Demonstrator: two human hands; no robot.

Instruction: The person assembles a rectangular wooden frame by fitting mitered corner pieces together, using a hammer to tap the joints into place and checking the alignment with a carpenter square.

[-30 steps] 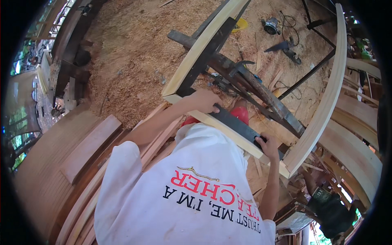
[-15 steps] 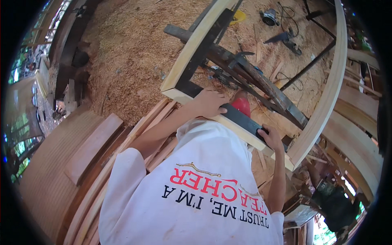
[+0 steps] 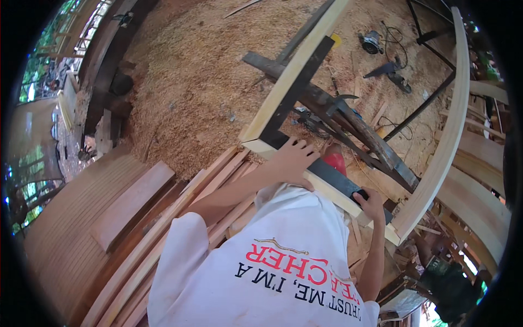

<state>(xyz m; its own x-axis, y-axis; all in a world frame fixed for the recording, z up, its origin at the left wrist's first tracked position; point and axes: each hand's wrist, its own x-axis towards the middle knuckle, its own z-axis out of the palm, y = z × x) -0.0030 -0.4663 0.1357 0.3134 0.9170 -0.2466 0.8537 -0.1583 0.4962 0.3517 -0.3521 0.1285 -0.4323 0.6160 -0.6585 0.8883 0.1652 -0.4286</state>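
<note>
A pale wooden frame (image 3: pixel 440 169) stands in front of me, its near bar crossing just above my lap. Along the inner edges of its left corner lies a large dark L-shaped carpenter's square (image 3: pixel 333 175). My left hand (image 3: pixel 294 159) grips the square and the near bar close to that corner, fingers over the square and thumb on my side of the bar. Farther right along the same bar, my right hand (image 3: pixel 370 206) is closed on a small black object (image 3: pixel 359 194) at the square's edge. What that object is, I cannot make out.
Dark beams (image 3: pixel 359 122) cross beneath the frame. A corded power tool (image 3: pixel 371 42) and another tool (image 3: pixel 389 70) lie on the shavings-covered floor (image 3: pixel 185 92). Long wooden strips (image 3: pixel 139 261) and a wide board (image 3: pixel 133 204) are at my left, with more planks (image 3: pixel 471 193) at right.
The whole view has shifted, so everything sits slightly lower and farther right. My left hand's fingers are more spread, and its thumb is on the near side of the bar. The right hand keeps its grip.
</note>
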